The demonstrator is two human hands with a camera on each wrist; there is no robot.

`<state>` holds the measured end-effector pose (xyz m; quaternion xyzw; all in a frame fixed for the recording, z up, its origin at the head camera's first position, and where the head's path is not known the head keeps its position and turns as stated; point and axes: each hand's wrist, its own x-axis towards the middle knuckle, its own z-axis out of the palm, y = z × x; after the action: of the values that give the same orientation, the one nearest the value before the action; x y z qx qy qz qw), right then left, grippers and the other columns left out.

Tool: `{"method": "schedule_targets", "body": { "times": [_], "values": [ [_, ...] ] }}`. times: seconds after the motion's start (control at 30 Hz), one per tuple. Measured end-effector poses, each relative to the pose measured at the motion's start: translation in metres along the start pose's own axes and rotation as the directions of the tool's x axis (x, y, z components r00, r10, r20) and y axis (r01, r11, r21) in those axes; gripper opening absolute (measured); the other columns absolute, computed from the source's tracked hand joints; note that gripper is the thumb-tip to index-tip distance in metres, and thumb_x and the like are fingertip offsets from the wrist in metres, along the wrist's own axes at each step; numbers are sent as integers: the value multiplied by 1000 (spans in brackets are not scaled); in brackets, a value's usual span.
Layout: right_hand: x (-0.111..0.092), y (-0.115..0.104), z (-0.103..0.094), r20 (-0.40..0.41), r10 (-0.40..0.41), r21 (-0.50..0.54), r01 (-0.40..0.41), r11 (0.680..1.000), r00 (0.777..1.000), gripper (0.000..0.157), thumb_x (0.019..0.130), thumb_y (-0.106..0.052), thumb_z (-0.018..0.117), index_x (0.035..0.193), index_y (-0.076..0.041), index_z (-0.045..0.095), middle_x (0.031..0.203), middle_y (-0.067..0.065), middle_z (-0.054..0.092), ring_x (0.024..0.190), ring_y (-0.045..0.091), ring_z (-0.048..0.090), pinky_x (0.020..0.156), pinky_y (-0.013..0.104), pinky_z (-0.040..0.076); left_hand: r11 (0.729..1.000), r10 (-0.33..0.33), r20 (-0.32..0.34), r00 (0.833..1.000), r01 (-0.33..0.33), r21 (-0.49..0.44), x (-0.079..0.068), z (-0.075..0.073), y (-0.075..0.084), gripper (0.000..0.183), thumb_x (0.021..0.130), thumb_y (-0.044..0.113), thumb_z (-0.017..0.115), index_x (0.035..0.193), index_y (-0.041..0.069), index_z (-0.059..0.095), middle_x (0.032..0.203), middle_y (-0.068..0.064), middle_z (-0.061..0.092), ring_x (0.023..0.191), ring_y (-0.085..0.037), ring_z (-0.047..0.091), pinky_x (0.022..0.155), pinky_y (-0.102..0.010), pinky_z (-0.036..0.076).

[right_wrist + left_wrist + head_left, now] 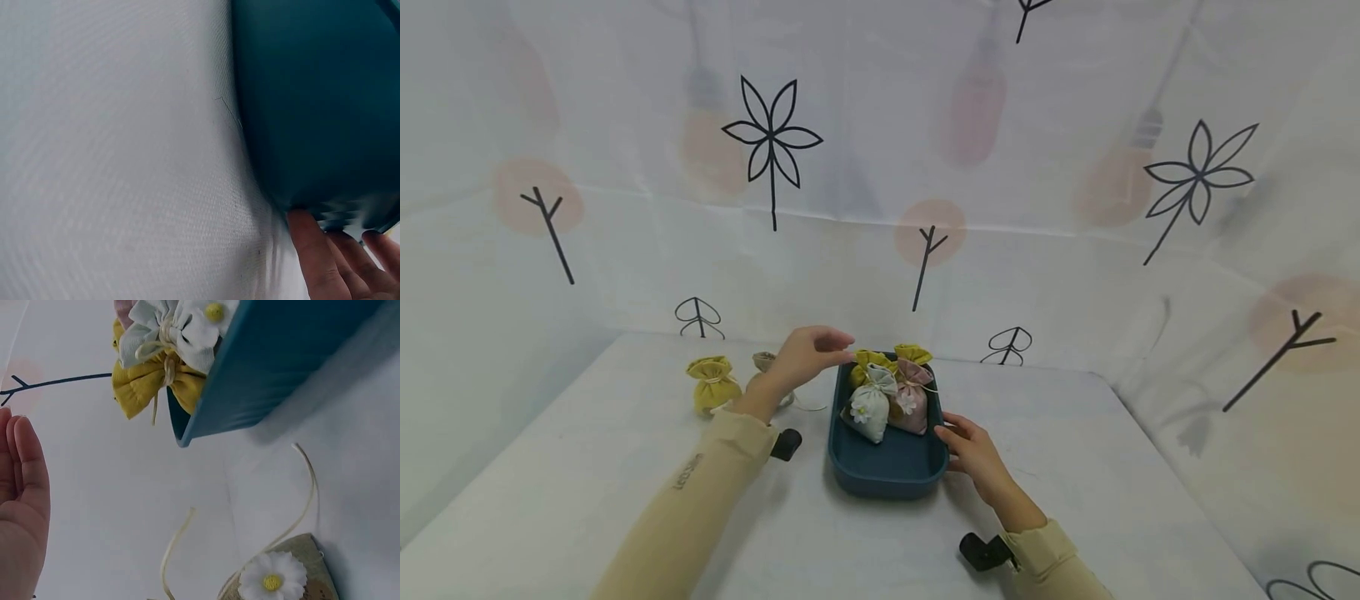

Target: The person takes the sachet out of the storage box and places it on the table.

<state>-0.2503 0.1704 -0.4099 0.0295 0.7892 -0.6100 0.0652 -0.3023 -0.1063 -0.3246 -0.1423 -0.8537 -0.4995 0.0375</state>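
A dark teal rectangular bin [887, 487] stands on the white table, holding several small drawstring pouches. In front lie a pale green pouch [874, 408] with a white flower and a pink pouch [913, 400]; yellow pouches [913, 353] show behind them. My left hand [808, 358] hovers empty by the bin's upper left corner, fingers extended and slightly bent. In the left wrist view its fingers [30, 462] are apart from the bin and pouches. My right hand [973, 454] touches the bin's right side. In the right wrist view, fingertips [300, 219] rest against the outer wall.
Left of the bin stand a yellow pouch [713, 387] and a beige-brown pouch [764, 361], the latter partly hidden by my left hand. Its flower [272, 578] and loose cords show in the left wrist view. Behind the table hangs a patterned white curtain [850, 275].
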Motion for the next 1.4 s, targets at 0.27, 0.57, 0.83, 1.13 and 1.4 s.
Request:
{"method": "schedule_targets", "body": {
  "times": [0.27, 0.57, 0.83, 1.13, 1.4],
  "values": [
    [0, 1, 0, 1, 1, 9, -1, 1000, 1000, 44, 96, -17, 51, 135, 1, 42, 128, 26, 49, 107, 36, 55, 76, 41, 53, 1000, 28, 5, 1000, -28, 0, 8, 16, 9, 30, 84, 21, 71, 111, 9, 66, 106, -6, 65, 99, -20, 59, 83, -36, 49],
    [0, 0, 0, 5, 6, 16, -6, 1000, 1000, 44, 96, -17, 51, 136, 0, 42, 128, 26, 49, 106, 35, 55, 76, 40, 53, 998, 57, 33, 998, -57, -7, 17, 32, 7, 28, 83, 19, 72, 109, 9, 66, 103, -6, 64, 96, -20, 59, 81, -34, 49],
    [1, 1, -2, 4, 6, 9, -6, 1000, 1000, 44, 96, -19, 52, 135, 0, 43, 128, 26, 49, 107, 36, 55, 77, 41, 52, 999, 47, 42, 998, -47, -18, 25, 44, 4, 31, 82, 17, 73, 110, 7, 66, 106, -8, 64, 99, -21, 58, 84, -35, 48],
    [1, 1, -2, 7, 9, 8, -9, 1000, 1000, 44, 96, -19, 52, 136, -1, 43, 128, 25, 49, 109, 36, 54, 77, 40, 52, 996, -1, 74, 997, -5, 87, 29, 53, 6, 31, 81, 15, 73, 109, 4, 66, 106, -10, 64, 99, -24, 58, 85, -37, 47],
    [1, 0, -1, 3, 12, 8, -12, 1000, 1000, 44, 96, -19, 52, 135, -1, 43, 127, 25, 50, 109, 36, 54, 77, 40, 52, 983, -51, 104, 993, 32, 182, 31, 53, 3, 31, 81, 19, 74, 108, 6, 67, 109, -9, 63, 105, -26, 57, 88, -38, 46]
  ]
}}
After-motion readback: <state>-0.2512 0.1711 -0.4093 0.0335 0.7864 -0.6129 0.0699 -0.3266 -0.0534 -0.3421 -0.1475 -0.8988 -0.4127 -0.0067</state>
